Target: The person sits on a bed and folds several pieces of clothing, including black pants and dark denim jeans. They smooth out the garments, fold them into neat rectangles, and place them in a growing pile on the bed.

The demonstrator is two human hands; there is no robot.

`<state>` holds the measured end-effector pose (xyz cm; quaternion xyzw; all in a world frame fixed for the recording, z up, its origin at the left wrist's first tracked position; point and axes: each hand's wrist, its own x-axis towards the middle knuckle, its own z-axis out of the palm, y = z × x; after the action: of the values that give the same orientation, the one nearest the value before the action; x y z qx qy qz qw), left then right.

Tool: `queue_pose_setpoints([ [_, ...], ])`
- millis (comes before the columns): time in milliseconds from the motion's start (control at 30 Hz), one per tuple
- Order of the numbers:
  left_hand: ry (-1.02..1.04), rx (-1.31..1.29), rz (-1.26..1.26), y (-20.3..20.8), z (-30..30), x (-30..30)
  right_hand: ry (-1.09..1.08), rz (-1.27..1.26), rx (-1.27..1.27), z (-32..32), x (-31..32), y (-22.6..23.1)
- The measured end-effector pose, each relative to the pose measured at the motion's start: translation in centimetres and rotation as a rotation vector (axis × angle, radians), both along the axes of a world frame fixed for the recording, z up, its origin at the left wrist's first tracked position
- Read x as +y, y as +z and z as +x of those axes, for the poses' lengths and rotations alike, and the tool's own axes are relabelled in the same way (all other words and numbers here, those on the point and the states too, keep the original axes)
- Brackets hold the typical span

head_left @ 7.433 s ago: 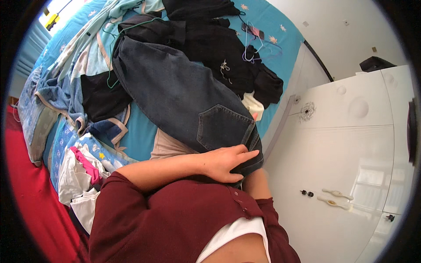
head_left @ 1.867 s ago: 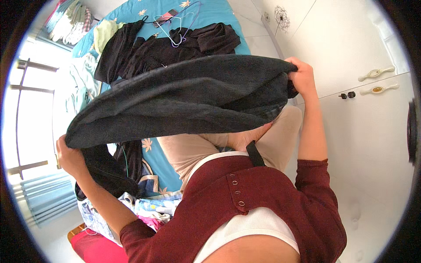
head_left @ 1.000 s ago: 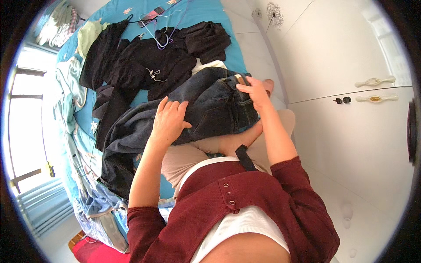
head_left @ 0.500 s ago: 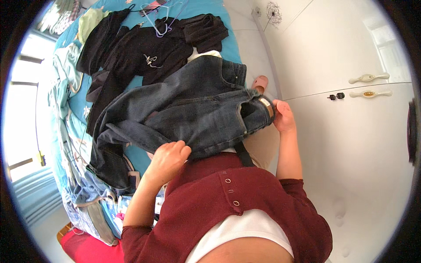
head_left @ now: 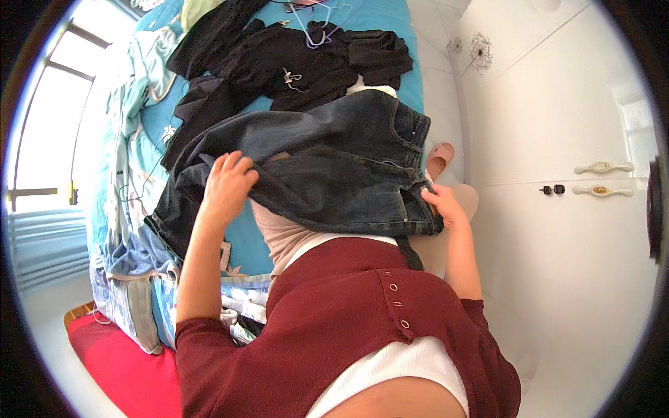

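Observation:
A pair of dark blue jeans (head_left: 327, 153) lies sideways in front of me, its waistband to the right and its legs running left over the bed. My left hand (head_left: 230, 182) has its fingers curled over the near leg, about where the knee falls. At the waistband, my right hand (head_left: 448, 203) pinches the near corner between thumb and fingers. The near edge of the jeans hangs by my body, and the far side rests against black clothing (head_left: 258, 66). The leg ends are partly hidden in folds at the left.
Light blue and purple hangers (head_left: 313, 35) lie on the black clothes atop the blue bed sheet (head_left: 251, 240). A metal clip (head_left: 291, 79) sits among them. Pale blue garments (head_left: 150, 59) edge the window side. White cabinet doors (head_left: 543, 258) stand at right; a red cloth (head_left: 125, 362) is lower left.
My left hand has slid farther left and away from me along the near leg. My right hand has shifted to the waistband's near corner, which has come down and nearer. The whole view has turned slightly.

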<state>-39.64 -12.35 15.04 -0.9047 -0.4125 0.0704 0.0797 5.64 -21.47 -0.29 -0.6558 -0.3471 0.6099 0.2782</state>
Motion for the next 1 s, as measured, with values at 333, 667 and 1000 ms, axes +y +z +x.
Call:
queue_pose_setpoints([
  [333, 0.382, -0.651, 0.074, 16.5, -0.8, -4.9, -0.623, 0.967, 0.571, 4.4, 5.3, 13.2],
  [667, 0.048, -0.167, -0.629, 10.6, 0.3, -7.7, -0.724, 0.524, 0.252, 4.4, 2.0, 11.6],
  [1000, -0.245, -0.423, -0.563, 6.0, 8.0, -3.4, -0.714, 0.536, 0.445, 4.8, -1.4, 11.8],
])
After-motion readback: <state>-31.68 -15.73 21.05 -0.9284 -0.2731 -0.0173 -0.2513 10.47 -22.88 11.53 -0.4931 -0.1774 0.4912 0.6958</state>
